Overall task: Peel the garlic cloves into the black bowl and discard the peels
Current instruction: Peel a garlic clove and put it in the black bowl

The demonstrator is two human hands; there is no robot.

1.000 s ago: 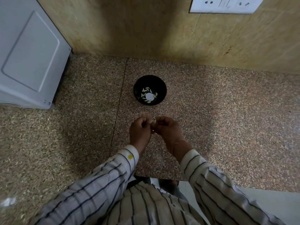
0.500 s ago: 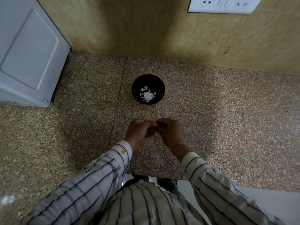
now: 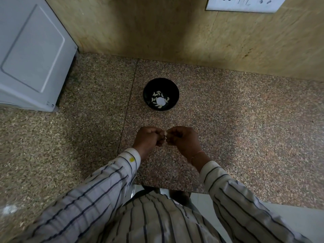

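A small black bowl (image 3: 161, 94) stands on the speckled granite counter (image 3: 245, 120), holding several pale peeled garlic cloves (image 3: 158, 100). Nearer to me, my left hand (image 3: 149, 139) and my right hand (image 3: 183, 139) meet knuckle to knuckle above the counter, fingers curled. Between their fingertips they pinch a garlic clove (image 3: 165, 133), of which only a small pale bit shows. Both hands are a short way in front of the bowl, not touching it.
A grey-white appliance (image 3: 33, 53) occupies the counter's left rear. A tan wall (image 3: 175, 32) with a white socket plate (image 3: 245, 4) rises behind the bowl. The counter's front edge (image 3: 228, 195) runs just below my sleeves. A white speck (image 3: 9, 209) lies at far left.
My hands have stayed together on the clove, shifting only slightly; the fingers have worked around it.
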